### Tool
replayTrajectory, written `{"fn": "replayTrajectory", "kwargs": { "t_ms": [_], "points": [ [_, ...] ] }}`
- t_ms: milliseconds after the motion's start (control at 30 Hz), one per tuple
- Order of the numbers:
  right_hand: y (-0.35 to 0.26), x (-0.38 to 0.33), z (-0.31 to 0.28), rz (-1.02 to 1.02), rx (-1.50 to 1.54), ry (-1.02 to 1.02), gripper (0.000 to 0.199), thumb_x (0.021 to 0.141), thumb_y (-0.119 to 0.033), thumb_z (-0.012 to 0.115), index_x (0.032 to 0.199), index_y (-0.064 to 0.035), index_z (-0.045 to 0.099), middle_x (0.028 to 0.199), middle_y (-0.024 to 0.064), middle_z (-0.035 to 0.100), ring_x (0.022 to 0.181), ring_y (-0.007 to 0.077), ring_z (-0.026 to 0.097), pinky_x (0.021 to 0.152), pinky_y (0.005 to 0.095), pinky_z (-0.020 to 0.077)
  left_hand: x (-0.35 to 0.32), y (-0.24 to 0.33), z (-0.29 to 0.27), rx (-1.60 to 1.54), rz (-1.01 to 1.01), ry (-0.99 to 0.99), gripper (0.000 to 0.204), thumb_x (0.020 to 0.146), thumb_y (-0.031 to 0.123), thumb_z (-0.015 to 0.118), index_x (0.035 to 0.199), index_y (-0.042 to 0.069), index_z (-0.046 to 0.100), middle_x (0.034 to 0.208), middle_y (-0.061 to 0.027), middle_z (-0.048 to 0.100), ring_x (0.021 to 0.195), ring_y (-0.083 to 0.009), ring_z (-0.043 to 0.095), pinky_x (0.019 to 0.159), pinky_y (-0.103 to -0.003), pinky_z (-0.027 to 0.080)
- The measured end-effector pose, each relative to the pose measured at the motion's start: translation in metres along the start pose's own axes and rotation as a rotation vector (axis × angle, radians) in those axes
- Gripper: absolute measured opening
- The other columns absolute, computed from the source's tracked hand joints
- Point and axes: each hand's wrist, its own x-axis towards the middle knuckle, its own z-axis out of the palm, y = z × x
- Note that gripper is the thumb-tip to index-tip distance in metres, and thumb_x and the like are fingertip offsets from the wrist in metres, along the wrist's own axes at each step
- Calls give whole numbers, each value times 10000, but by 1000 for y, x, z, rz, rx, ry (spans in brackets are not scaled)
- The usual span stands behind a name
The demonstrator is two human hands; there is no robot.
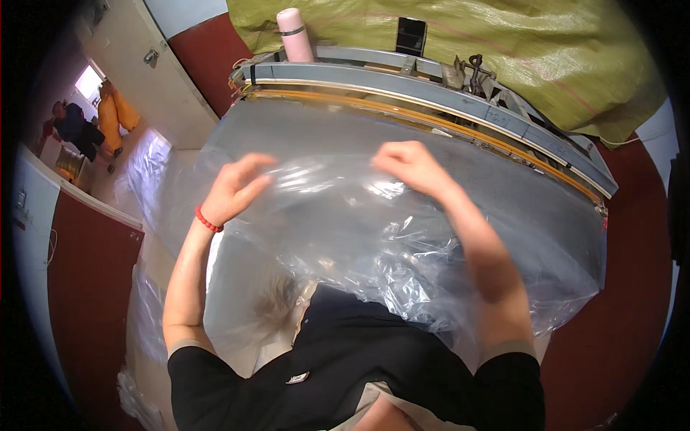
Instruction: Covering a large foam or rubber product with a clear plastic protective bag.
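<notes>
A wide sheet of clear plastic film (323, 215) lies over a grey worktop (280, 118), shiny and crumpled toward my body. Above its left part is my left hand (233, 188), with a red bead bracelet at the wrist. Its thumb and fingers are curved with a gap between them. My right hand (411, 167) has its fingers curled together at the film's far part, pinching the film as far as I can see. Both fingertips are a little blurred. The film's near edge hangs over the table front by my dark clothing.
Along the table's far side runs a long grey metal bar (374, 77) with an orange strip (402, 113). A pink flask (295, 36) stands behind it, before a yellow-green woven sheet (517, 50). More film (147, 169) trails left near an open door (154, 86); another person (75, 126) is beyond.
</notes>
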Motion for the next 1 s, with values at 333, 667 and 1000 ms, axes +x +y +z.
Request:
{"fn": "replayTrajectory", "kwargs": {
  "t_ms": [333, 667, 1000],
  "points": [
    [114, -272, -223, 614, -576, 975, 224, 801, -226, 586, 803, -4, 620, 703, 7, 585, 684, 83, 503, 661, 236, 411, -62, -166, 1, 251, -340, -581, 160, 767, 168, 589, 853, 33, 591, 738, -120, 581, 679, -206, 535, 658, -312, 433],
    [134, -478, -313, 1264, -875, 1460, 469, 758, -505, 538, 894, -66, 636, 845, 117, 630, 781, 273, 580, 692, 371, 431, -8, -198, -262, 1178, -283, 817, 200, 754, 166, 592, 899, 28, 608, 857, -142, 625, 795, -308, 594, 725, -363, 461],
    [124, -444, -274, 1469, -1078, 1373, 302, 783, -355, 536, 909, -95, 621, 915, 133, 618, 859, 335, 578, 703, 441, 455, 88, -315, -45, 781, -428, 187, 571, 839, 431, 474, 1243, 32, 417, 1339, -128, 342, 1260, -234, 283, 1028, -332, 220]
  ]
}}
